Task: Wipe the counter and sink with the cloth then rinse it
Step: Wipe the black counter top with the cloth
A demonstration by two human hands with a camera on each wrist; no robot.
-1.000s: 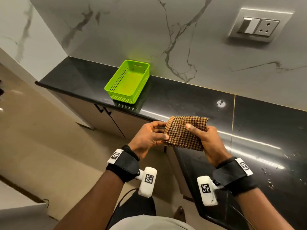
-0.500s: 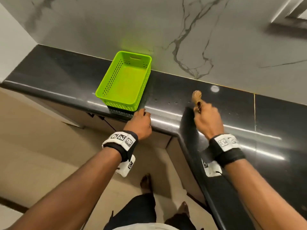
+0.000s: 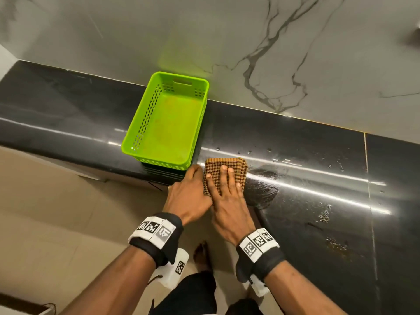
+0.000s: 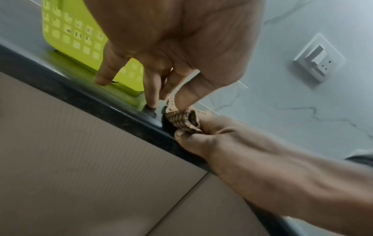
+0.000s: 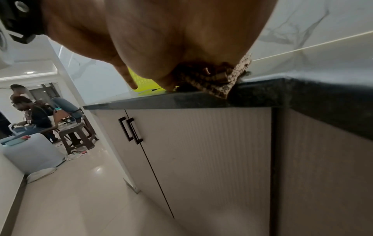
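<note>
A folded brown checked cloth (image 3: 227, 165) lies on the black counter (image 3: 295, 142), near its front edge and just right of the green basket. My right hand (image 3: 223, 187) presses flat on it with the fingers straight and spread. My left hand (image 3: 191, 194) sits close beside it on the left. In the left wrist view the left hand's fingertips (image 4: 150, 103) touch the counter and its thumb rests on the edge of the cloth (image 4: 181, 118). The right wrist view shows the cloth (image 5: 226, 79) squeezed under my palm at the counter's edge. No sink is in view.
An empty green basket (image 3: 168, 123) stands on the counter, left of the hands. A wet streak (image 3: 263, 187) and water drops (image 3: 325, 214) lie to the right. A marble wall runs behind, with a socket (image 4: 318, 59). Below are cabinet doors (image 5: 131, 131). People sit far off (image 5: 30, 115).
One second ago both hands held the cloth in the air. Then the right hand carried it bunched over the counter. Now it lies flat under the right hand, and the left hand has come beside it.
</note>
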